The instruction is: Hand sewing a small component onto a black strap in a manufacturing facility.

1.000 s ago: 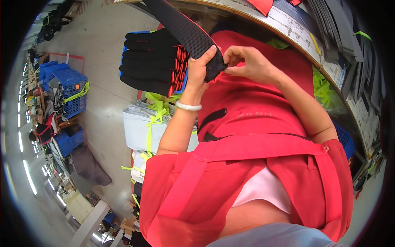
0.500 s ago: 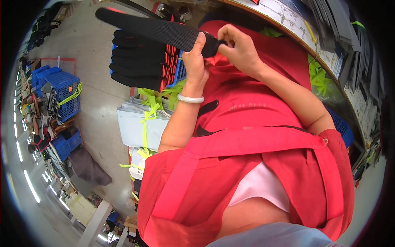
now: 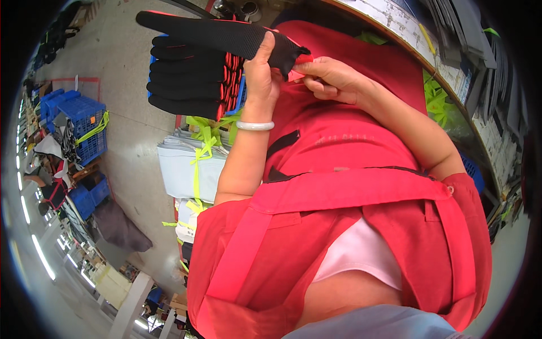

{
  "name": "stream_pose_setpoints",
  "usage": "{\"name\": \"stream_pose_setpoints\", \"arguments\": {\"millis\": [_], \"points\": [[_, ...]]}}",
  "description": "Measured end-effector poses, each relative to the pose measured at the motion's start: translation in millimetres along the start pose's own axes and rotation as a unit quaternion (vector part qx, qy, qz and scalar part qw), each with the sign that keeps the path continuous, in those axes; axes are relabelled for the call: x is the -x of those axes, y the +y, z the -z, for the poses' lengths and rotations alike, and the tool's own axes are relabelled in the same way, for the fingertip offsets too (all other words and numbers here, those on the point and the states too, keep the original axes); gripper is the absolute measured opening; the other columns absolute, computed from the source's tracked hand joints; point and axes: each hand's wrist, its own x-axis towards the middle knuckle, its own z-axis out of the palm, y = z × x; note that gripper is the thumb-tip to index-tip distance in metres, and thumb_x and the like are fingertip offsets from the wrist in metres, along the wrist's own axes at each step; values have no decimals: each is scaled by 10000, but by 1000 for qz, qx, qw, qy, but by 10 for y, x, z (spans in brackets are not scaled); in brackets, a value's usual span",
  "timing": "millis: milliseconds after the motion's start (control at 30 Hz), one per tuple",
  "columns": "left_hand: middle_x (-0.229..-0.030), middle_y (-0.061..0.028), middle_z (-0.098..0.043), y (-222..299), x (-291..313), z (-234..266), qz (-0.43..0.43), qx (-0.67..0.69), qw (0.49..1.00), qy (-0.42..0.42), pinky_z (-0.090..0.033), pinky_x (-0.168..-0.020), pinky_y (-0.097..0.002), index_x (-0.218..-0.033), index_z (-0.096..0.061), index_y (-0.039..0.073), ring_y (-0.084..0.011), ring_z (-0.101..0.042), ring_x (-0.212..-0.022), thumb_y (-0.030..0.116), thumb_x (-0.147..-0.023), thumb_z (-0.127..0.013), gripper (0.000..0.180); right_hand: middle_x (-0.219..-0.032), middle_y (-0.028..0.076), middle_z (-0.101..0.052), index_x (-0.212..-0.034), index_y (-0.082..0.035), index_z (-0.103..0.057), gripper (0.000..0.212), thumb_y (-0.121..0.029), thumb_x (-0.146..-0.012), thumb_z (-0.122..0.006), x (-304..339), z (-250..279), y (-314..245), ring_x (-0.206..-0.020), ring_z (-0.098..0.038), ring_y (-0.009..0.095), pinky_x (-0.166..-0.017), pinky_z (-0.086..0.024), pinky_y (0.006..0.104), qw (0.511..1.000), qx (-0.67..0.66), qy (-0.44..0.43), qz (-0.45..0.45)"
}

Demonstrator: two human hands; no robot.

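Observation:
A long black mesh fabric piece point(image 3: 209, 37) with red edging stretches left from my hands, its rounded end farthest away. My left hand point(image 3: 261, 76) is wrapped round it near its right end, thumb on top. At that end, my right hand point(image 3: 330, 78) pinches a bit of red fabric point(image 3: 305, 59) showing beside the black edge. Below the held piece lies a pile of similar black pieces point(image 3: 186, 76), their red edges facing right. They rest on a blue crate point(image 3: 241, 96). My red apron point(image 3: 350, 130) spreads under both hands.
A bundle of pale grey sheets point(image 3: 183, 172), tied with a yellow-green strip point(image 3: 197, 175), stands left of my forearm. A worn white table point(image 3: 389, 25) edges the right, with a yellow-handled tool point(image 3: 426, 39) and dark grey sheets point(image 3: 449, 28). Blue crates point(image 3: 90, 127) stand far left.
My right hand has lowered slightly and its fingers have straightened. More red fabric shows at the black end. My left hand has shifted slightly left and up with the piece.

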Motion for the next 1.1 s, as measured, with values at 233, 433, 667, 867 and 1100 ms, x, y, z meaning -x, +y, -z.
{"name": "stream_pose_setpoints", "arguments": {"millis": [233,433,667,867,1100], "points": [[-952,-24,-655,-95,-69,86,-73,-61,995,28,-510,-770,-268,-995,-644,39,-126,-622,-833,101,-852,-711,169,-792,39,-604,-837,-104,-656,130,0,-765,-625,-179,86,36,-756,-601,197,-659,-489,303,681,504,287,446],[-957,-46,-664,-39,-121,148,6,51,998,25,-551,-774,-323,-983,-644,45,-160,-648,-847,100,-846,-713,163,-949,8,-629,-680,-50,-580,153,53,-783,-533,-114,390,-80,-930,-554,115,-837,-435,264,873,172,121,440],[-1044,-44,-632,-212,-24,84,-130,-59,990,-20,-501,-832,-284,-1089,-611,31,-142,-606,-905,39,-829,-717,281,-882,10,-623,-1045,6,-593,204,-161,-928,-600,-161,40,10,-814,-561,67,-725,-459,232,879,357,191,253],[-992,-36,-632,331,-153,271,-5,45,998,-46,-496,-861,-300,-1065,-615,40,-166,-608,-922,36,-811,-726,277,-752,62,-624,-924,37,-595,247,-207,-903,-621,-15,163,-72,-699,-537,97,-646,-452,275,885,387,132,222],[-909,-75,-663,342,-103,114,24,100,994,-31,-539,-777,-334,-1018,-624,29,-195,-654,-839,96,-828,-722,225,-647,138,-469,-828,28,-509,340,-283,-917,-614,53,27,-110,-607,-423,171,-580,-395,353,830,492,145,221]]}}
